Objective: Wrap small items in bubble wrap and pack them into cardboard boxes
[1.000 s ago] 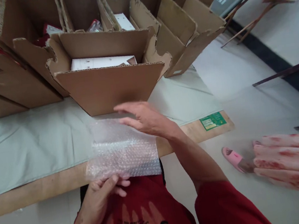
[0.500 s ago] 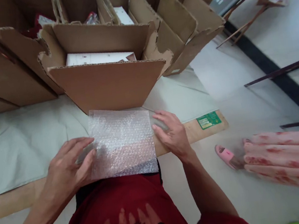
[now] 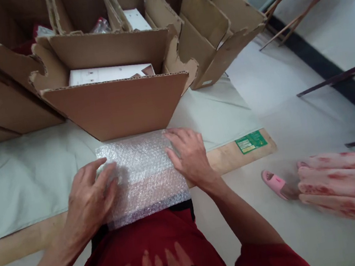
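A sheet of clear bubble wrap (image 3: 141, 172) lies flat at the near edge of the table, its lower part hanging over the edge. My left hand (image 3: 89, 197) presses flat on its left side with fingers spread. On its right side my right hand (image 3: 188, 155) rests palm down. Just behind the sheet stands an open cardboard box (image 3: 117, 101) with its front flap folded toward me. Inside the box a white packet (image 3: 107, 73) shows.
More open cardboard boxes (image 3: 212, 28) crowd the back of the table, which carries a pale green cloth (image 3: 23, 179). At the table's right corner is a green label (image 3: 250, 141). Another person's pink slipper (image 3: 275, 183) and patterned trouser leg (image 3: 344, 181) are on the floor to the right.
A second ago the sheet was held up by its near edge in my left hand. It now lies flat, both palms have come onto it, and it has shifted slightly left.
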`<action>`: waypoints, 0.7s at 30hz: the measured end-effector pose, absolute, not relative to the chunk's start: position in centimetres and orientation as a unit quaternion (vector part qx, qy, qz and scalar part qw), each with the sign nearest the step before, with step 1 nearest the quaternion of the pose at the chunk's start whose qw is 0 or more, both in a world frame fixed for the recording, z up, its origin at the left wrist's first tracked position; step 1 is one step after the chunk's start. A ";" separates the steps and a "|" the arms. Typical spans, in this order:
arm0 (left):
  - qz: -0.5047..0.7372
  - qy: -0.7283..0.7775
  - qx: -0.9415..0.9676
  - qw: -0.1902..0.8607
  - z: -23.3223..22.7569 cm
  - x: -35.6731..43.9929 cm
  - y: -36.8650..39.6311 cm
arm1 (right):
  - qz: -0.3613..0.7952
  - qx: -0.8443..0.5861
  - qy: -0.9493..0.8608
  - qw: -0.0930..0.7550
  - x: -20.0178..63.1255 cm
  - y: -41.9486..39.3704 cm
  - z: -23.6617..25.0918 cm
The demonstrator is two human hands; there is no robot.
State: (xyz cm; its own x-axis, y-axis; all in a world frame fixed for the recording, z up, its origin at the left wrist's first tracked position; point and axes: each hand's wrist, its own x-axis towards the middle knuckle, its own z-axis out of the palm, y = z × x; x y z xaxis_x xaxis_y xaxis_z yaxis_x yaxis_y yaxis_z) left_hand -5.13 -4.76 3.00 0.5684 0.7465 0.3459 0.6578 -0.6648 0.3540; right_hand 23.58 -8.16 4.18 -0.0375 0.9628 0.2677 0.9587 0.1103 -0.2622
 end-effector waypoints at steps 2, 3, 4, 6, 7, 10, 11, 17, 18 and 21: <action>0.237 0.361 0.897 0.094 2.6 -4.1 -4.2 | 0.016 -0.623 -0.760 0.184 21.7 -8.1 4.0; 0.229 0.341 0.907 0.088 2.1 -3.5 -3.9 | 0.024 -0.595 -0.784 0.175 20.6 -8.0 3.7; 0.216 0.324 0.918 0.076 1.6 -3.1 -3.7 | 0.032 -0.567 -0.806 0.165 19.5 -7.8 3.3; 0.176 0.299 0.937 0.049 0.6 -2.5 -3.5 | 0.045 -0.529 -0.834 0.149 18.2 -7.6 2.4; 0.156 0.291 0.943 0.040 0.2 -2.5 -3.4 | 0.047 -0.525 -0.837 0.145 18.3 -7.8 1.9; 0.117 0.280 0.952 0.046 -0.2 -3.0 -3.2 | 0.035 -0.565 -0.812 0.139 21.2 -9.2 0.8; 0.118 0.278 0.952 0.058 -0.1 -3.3 -3.1 | 0.026 -0.593 -0.791 0.146 22.8 -9.8 0.7; 0.345 0.461 0.788 0.217 2.9 -4.2 -0.4 | 0.078 -0.680 -0.664 0.301 29.2 -9.8 2.1; 0.378 0.497 0.741 0.248 3.4 -3.9 0.2 | 0.107 -0.675 -0.650 0.331 29.2 -8.8 2.5; 0.408 0.553 0.665 0.291 4.6 -2.8 1.4 | 0.189 -0.655 -0.615 0.396 28.5 -4.8 3.3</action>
